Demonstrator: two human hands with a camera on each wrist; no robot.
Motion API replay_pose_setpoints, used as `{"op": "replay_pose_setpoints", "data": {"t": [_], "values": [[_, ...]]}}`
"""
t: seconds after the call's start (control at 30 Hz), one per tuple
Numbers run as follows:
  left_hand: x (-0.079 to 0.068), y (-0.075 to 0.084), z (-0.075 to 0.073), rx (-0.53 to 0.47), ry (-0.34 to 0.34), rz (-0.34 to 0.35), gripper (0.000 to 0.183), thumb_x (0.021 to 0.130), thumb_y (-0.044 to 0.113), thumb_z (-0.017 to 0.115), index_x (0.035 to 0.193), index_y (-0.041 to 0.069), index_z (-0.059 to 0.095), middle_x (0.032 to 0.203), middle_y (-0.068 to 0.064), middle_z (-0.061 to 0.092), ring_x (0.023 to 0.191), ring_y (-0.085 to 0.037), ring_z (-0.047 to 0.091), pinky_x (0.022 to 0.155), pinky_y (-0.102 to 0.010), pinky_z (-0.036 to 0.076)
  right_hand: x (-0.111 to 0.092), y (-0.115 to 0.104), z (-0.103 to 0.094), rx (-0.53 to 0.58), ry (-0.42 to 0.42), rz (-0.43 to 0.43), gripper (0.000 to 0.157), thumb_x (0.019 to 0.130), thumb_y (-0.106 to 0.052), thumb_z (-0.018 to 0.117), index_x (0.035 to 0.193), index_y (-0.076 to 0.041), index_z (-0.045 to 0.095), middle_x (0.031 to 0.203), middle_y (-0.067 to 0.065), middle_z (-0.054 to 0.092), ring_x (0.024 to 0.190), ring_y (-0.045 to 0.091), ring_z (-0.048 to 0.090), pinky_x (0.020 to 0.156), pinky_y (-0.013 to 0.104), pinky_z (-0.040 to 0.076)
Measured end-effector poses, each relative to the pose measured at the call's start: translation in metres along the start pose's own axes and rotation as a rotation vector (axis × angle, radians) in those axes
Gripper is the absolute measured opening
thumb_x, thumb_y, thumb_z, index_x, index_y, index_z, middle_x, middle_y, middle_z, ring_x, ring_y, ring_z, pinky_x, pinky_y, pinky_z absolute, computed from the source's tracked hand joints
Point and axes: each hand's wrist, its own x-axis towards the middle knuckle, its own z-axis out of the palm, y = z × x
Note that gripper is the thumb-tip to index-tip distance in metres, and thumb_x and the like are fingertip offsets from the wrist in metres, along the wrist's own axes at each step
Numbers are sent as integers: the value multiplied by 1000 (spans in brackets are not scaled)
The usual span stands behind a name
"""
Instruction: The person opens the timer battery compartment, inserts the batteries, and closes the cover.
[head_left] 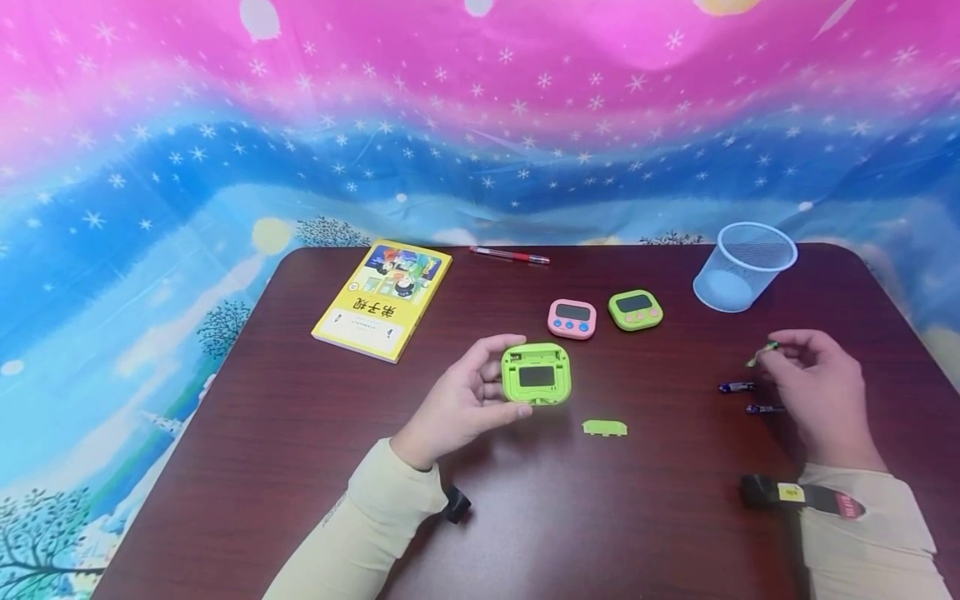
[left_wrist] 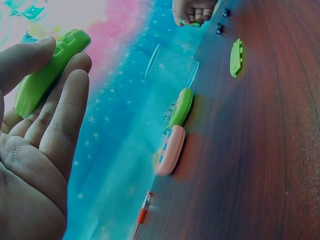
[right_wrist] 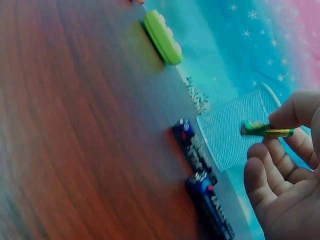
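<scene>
My left hand (head_left: 468, 398) grips a green digital timer (head_left: 557, 392) by its left side, thumb below and fingers above. Its back faces up with the battery compartment uncovered, and a dark shape shows at the slot's left end. On the table to its lower right lies the green battery cover (head_left: 604, 428). Over at the right, my right hand (head_left: 821, 392) pinches a small green and gold battery (right_wrist: 267, 131) between thumb and fingers, held above the table. Two dark blue batteries (right_wrist: 194, 150) lie on the table beside that hand.
Beyond the hands sit a pink timer (head_left: 572, 320) and a second green timer (head_left: 635, 310). A white mesh pen cup (head_left: 723, 287) stands at the back right. Toward the back left are a yellow book (head_left: 360, 308) and a red pen (head_left: 510, 255).
</scene>
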Motion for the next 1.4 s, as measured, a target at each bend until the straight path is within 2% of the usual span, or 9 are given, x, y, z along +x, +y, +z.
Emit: {"op": "replay_pose_setpoints", "data": {"t": [0.07,0.17,0.33,0.4,0.53,0.7,0.87,1.1,1.4], "values": [[0,0,0,-1,-1,-3,76,83,-9,76,147,10,39,126,-23,64,96,-25,72,87,-35,60,-2,-4,1,50,-30,7,12,93,-11,65,102,-19,61,72,-23,63,62,-4,63,54,12,49],[0,0,1,-10,-1,-10,77,83,-9,76,147,10,39,126,-20,65,96,-25,72,87,-35,60,-5,-10,3,82,-97,9,9,94,-15,67,101,-13,62,72,-19,67,64,0,66,53,18,53],[-1,0,2,-11,-4,-10,76,82,-9,76,146,12,40,125,-17,66,96,-25,72,86,-35,60,-12,-19,10,107,-212,0,17,95,-21,71,107,-9,67,77,-11,71,66,11,70,54,31,60],[0,0,2,-6,-6,-5,76,82,-9,76,146,11,39,125,-19,66,95,-25,72,86,-36,60,-16,-23,13,84,-233,-29,19,94,-23,73,107,-10,69,78,-11,71,66,12,70,53,32,60],[0,-1,3,3,-9,4,76,82,-9,76,146,8,39,124,-24,65,93,-24,72,85,-36,60,-24,-33,19,12,-237,-115,19,92,-24,75,105,-11,71,78,-13,71,66,10,66,53,25,56],[1,-2,5,9,-8,8,75,82,-9,77,145,11,41,123,-22,66,92,-24,72,85,-36,60,-35,-49,29,-72,-202,-261,19,89,-25,78,102,-11,74,85,-20,70,75,3,60,61,15,48],[1,-3,6,13,-12,7,75,82,-8,77,145,11,41,121,-16,68,93,-24,72,84,-36,60,-47,-62,38,-41,-193,-346,21,87,-15,80,106,-8,74,83,-15,69,70,4,58,57,15,46],[1,-6,9,-8,-40,-5,75,83,-8,77,146,9,41,123,-15,67,96,-23,71,84,-36,61,-68,-85,46,-40,-203,-385,16,86,-17,81,101,-19,77,83,-9,73,64,9,58,52,20,45],[0,-11,15,-14,-79,-13,75,83,-8,76,147,5,39,123,-19,67,90,-19,72,82,-33,61,-83,-98,57,52,-246,-483,20,82,-6,83,97,-18,78,92,-9,73,80,1,65,66,11,52]]}}
